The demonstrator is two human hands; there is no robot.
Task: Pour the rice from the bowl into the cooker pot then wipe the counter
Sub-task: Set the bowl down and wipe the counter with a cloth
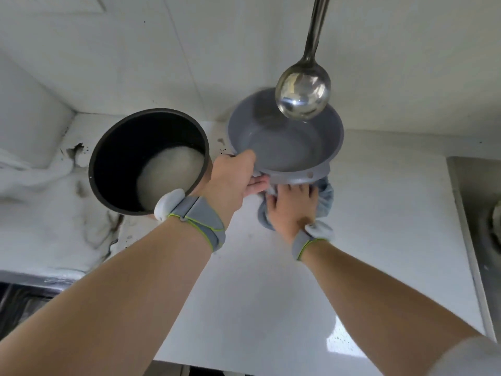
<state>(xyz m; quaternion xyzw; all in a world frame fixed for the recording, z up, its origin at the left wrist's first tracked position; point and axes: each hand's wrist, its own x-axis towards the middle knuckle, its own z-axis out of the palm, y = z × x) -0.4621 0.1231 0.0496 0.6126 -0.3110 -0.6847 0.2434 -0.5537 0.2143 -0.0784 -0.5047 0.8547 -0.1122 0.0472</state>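
The black cooker pot stands on the white counter at the left, with white rice and cloudy water in its bottom. My left hand grips the near rim of a grey bowl, thumb over the rim and fingers beneath, holding it lifted off the counter; the bowl looks empty. Just below the bowl, my right hand presses flat on a blue-grey cloth lying on the counter. Part of the cloth is hidden under the hand and the bowl.
A steel ladle hangs down in front of the wall over the bowl's far edge. A sink lies at the right. White cloth or plastic sits at the far left, near dark stains on the counter. A dark opening shows bottom left.
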